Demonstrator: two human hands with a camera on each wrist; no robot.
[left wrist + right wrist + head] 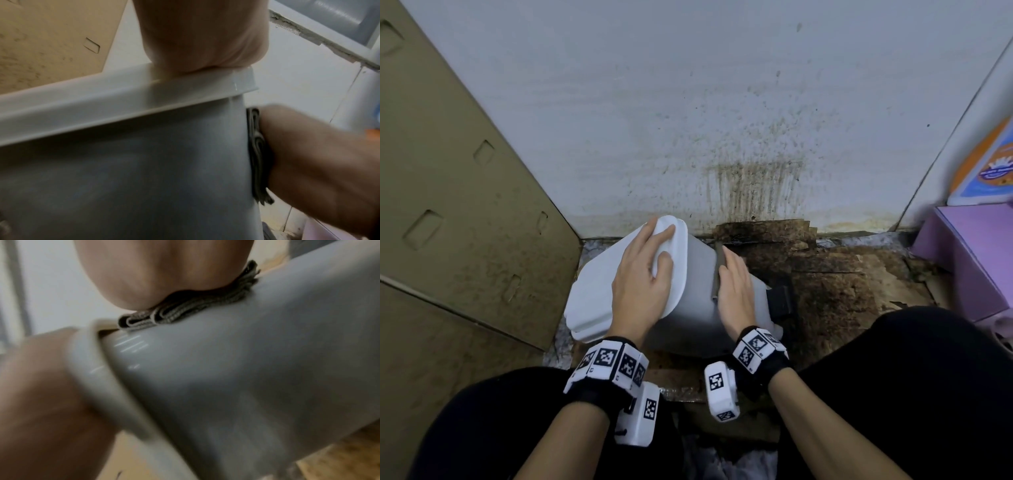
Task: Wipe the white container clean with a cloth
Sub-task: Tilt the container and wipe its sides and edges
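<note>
The white container (688,291) lies tilted on its side on the floor, its lid (599,284) facing left. My left hand (643,274) rests flat on the lid with fingers spread and straight; the left wrist view shows its palm (201,32) against the lid's rim. My right hand (734,291) presses a folded grey cloth (717,270) against the container's upper side wall, just behind the lid rim. The cloth (185,309) is sandwiched between the right palm (164,269) and the wall (246,369). Its folded edge (258,154) shows beside the right hand (318,162).
A big cardboard box (458,188) stands at the left. The white wall (722,102) behind is stained dark, above dirty brown cardboard (825,274) on the floor. A purple box (972,257) sits at the right. A black part (779,301) juts from the container's base. My knees flank it.
</note>
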